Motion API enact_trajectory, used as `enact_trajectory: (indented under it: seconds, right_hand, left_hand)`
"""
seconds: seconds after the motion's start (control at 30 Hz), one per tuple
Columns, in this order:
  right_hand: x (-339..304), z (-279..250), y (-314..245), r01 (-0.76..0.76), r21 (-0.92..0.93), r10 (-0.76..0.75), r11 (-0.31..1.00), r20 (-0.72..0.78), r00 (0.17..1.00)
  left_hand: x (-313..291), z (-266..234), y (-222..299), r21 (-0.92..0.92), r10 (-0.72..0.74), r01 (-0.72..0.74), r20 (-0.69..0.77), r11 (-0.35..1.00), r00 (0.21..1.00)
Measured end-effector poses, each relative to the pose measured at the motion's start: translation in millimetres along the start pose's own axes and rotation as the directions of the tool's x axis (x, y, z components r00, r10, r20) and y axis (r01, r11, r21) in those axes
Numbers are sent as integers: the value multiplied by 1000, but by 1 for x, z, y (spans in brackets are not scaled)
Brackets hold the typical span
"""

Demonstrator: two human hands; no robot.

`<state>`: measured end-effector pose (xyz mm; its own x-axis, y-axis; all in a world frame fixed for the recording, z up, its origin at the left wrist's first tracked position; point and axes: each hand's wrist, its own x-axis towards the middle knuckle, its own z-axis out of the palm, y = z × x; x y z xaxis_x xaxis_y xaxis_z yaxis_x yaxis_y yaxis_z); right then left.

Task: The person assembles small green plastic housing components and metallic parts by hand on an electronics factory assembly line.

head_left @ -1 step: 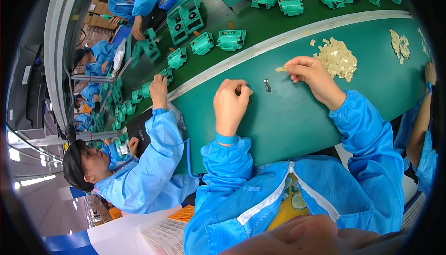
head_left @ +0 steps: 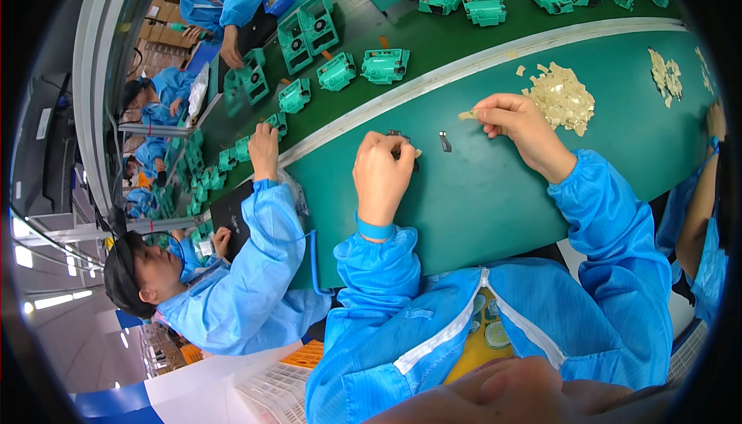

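Note:
My right hand pinches a small beige chip between thumb and forefinger, left of a heap of similar thin beige pieces. My left hand is closed, its curled fingertips bent down over small dark parts that it mostly covers. A beige bit shows at its thumb tip. What exactly those left fingers grip is hidden. Between my two hands lies one small black part with a shiny metal end, touched by neither, on the green tabletop.
Beyond a pale rail runs a green belt with several green housings. A co-worker sits on my left, one hand reaching toward the belt. More beige pieces lie at the far right, near another person's arm.
My left hand has shifted slightly left, uncovering a little more of the dark parts. My right hand stays put. At the upper left, a green housing by a co-worker's hand has moved.

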<state>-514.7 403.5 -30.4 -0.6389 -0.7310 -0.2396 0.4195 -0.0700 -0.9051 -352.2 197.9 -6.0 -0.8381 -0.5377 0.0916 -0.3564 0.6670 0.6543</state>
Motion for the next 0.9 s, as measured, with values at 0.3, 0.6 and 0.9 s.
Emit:
enact_trajectory:
  seconds: [0.3, 0.6, 0.9]
  right_hand:
    - [-1, -3, -1, -29, -85, 30, 996, 15, 999]
    - [1, -6, 4, -1, -144, 17, 990, 115, 993]
    - [2, -8, 5, -21, -138, 37, 990, 112, 993]
  left_hand:
    - [-3, 46, 23, 98, 391, -388, -17, 916, 920]
    - [1, 44, 36, -391, 180, -169, -7, 905, 984]
    - [-7, 78, 37, -155, 302, -343, -236, 927, 924]
